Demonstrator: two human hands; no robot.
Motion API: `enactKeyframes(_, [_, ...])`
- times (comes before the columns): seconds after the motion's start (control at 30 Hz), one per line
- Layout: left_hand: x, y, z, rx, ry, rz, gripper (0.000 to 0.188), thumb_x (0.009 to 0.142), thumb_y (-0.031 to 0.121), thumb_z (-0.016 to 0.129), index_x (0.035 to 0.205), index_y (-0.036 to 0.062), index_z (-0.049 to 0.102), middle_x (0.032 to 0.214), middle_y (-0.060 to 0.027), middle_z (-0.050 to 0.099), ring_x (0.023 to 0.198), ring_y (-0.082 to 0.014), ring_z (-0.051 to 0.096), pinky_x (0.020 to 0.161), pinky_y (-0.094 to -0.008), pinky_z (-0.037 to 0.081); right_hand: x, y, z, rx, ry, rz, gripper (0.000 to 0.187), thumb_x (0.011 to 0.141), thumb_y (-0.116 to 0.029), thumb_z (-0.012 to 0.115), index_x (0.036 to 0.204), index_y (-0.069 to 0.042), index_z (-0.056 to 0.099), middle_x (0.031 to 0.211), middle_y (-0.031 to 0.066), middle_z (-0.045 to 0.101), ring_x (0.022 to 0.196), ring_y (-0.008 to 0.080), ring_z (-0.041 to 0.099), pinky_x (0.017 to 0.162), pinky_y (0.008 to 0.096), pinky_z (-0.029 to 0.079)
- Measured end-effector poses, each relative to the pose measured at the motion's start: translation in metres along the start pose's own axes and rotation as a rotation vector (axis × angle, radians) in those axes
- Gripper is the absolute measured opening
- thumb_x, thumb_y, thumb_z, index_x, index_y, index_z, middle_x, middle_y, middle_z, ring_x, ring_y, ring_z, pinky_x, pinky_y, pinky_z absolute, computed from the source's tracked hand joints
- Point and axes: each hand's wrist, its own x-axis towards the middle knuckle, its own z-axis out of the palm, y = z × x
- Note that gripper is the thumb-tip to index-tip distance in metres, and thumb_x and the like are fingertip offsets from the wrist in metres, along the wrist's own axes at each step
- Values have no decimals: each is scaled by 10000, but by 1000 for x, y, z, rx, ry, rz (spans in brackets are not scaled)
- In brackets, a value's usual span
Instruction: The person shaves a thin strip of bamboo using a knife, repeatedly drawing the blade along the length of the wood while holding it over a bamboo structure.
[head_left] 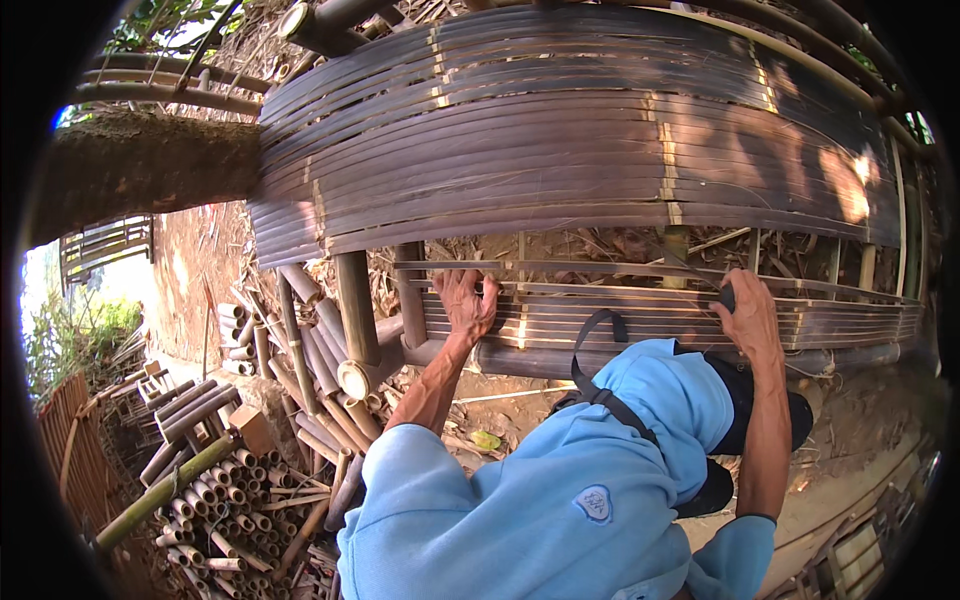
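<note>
the big slatted desk (pixel 480 150) fills the top of the frame. below it, right of the middle, is a low slatted seat (pixel 555 318). the long strip (pixel 590 267) runs along the seat's upper edge. it looks light and bendy, best held near both ends. the left hand (pixel 465 303) has its fingers pinching it. the right hand (pixel 752 312) squeezes a small dark thing (pixel 727 297), mostly hidden; i cannot tell what.

Bamboo bench (pixel 530 362); dark slats (pixel 860 325) on top
</note>
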Motion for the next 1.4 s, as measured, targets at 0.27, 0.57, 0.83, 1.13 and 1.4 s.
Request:
enactKeyframes(0.27, [-8,8,6,-51,-56,-21,255,911,310,609,907,56,587,904,-141,569,939,-360,527,916,-524,347,-10,-7,-39,-57,-82,-53,431,716,11,815,1038,-49,536,1013,167,625,989,408,596,838,482,447])
enactKeyframes(0.57, [-15,14,9,-8,15,-84,274,941,301,559,954,28,550,1011,-218,463,1000,-405,443,921,-561,321,-9,-7,-36,11,-41,-73,448,710,29,816,1033,-45,516,981,187,624,978,439,585,819,500,447])
enactKeyframes(0.83, [-18,17,2,38,-36,-102,277,910,201,625,1102,30,520,1114,-236,449,1067,-415,427,931,-547,325,-9,0,-35,17,-16,-112,393,696,31,797,981,-44,537,917,159,629,939,404,591,844,475,456])
enactKeyframes(1.13, [21,16,-24,141,161,35,417,849,281,719,1188,66,606,1076,-148,527,1103,-336,495,1000,-510,285,17,-7,-10,-54,39,-360,298,625,74,722,864,-57,602,1178,84,611,1098,330,594,955,458,470])
enactKeyframes(1.4, [21,9,11,34,77,-24,240,848,287,628,790,56,597,871,-133,561,934,-333,532,936,-487,334,4,-2,-17,-20,-134,-236,307,660,12,778,897,-96,617,996,84,581,1049,290,572,927,417,429])
